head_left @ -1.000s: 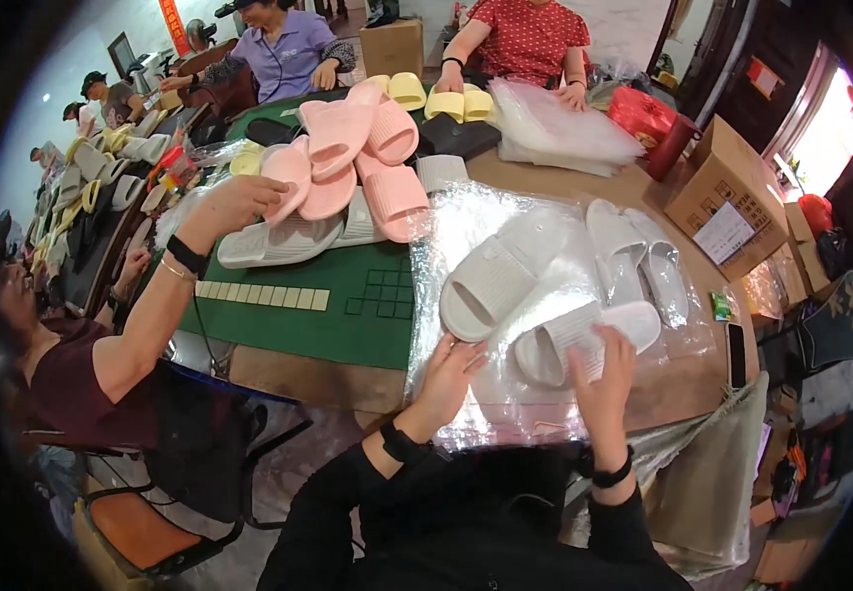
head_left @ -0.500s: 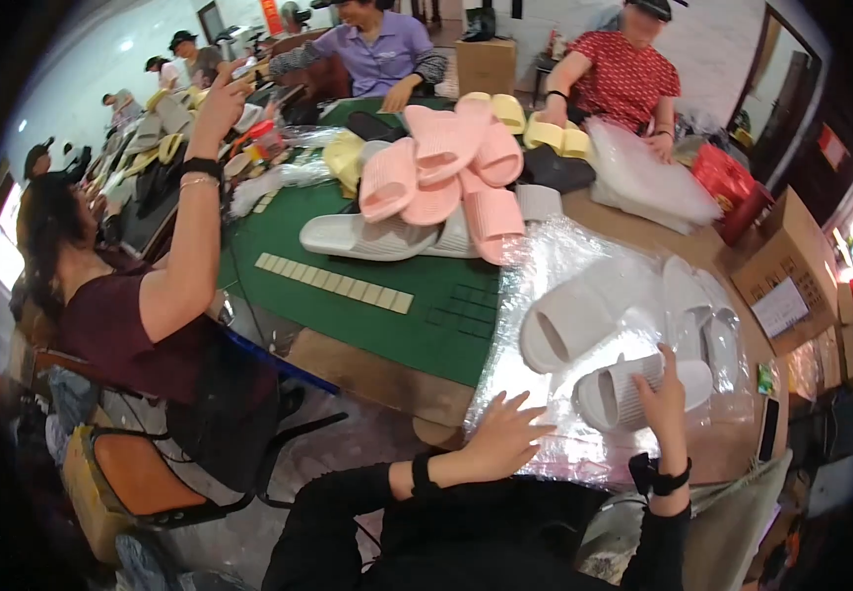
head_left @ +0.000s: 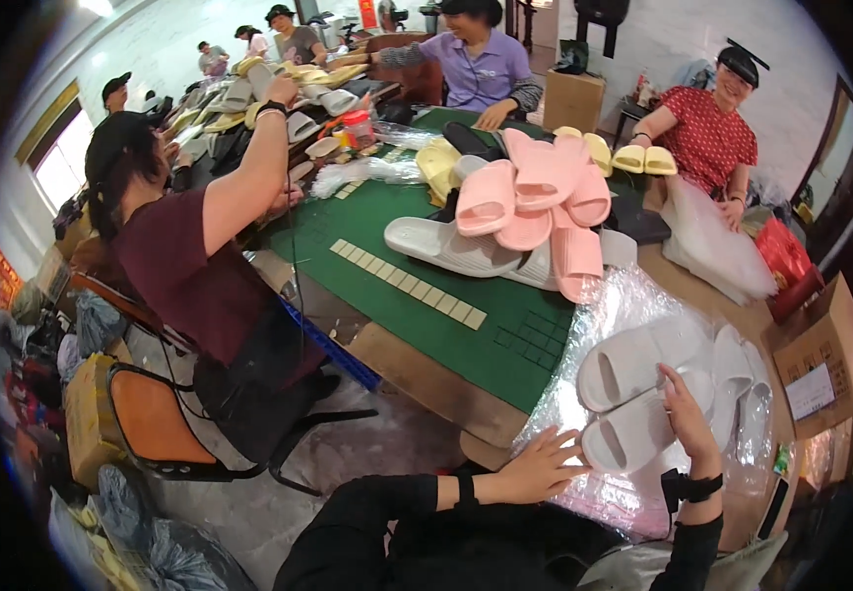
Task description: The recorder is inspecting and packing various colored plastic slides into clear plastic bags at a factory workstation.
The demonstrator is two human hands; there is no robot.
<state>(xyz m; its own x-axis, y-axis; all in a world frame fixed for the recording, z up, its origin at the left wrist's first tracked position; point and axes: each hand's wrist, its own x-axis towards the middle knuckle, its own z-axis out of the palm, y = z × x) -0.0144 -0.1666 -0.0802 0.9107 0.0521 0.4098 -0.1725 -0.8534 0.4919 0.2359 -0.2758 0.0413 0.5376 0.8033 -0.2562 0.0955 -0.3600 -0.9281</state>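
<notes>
A pair of pale grey-white slide slippers lies on the clear plastic sheet in front of me, side by side and slanting up to the right. My right hand (head_left: 688,412) grips the strap side of the near slipper (head_left: 628,436), one finger stretched along it; its other fingers are partly hidden. Flat and with fingers spread, my left hand (head_left: 543,467) rests on the plastic sheet (head_left: 555,389), its fingertips by the near slipper's heel. The far slipper (head_left: 633,362) lies just beyond. Right of my right hand, another whitish pair (head_left: 739,379) sits under clear plastic.
Pink slippers (head_left: 535,192) are piled over grey ones (head_left: 446,246) on the green mat (head_left: 407,340), behind a row of cream squares (head_left: 407,284). At right stands a cardboard box (head_left: 816,360). A co-worker in maroon (head_left: 190,266) sits at left; others sit across the table.
The near slipper has turned and now lies alongside the far one. My left hand has come closer to its heel. The view has shifted, and the maroon-clad co-worker's raised arm is lower.
</notes>
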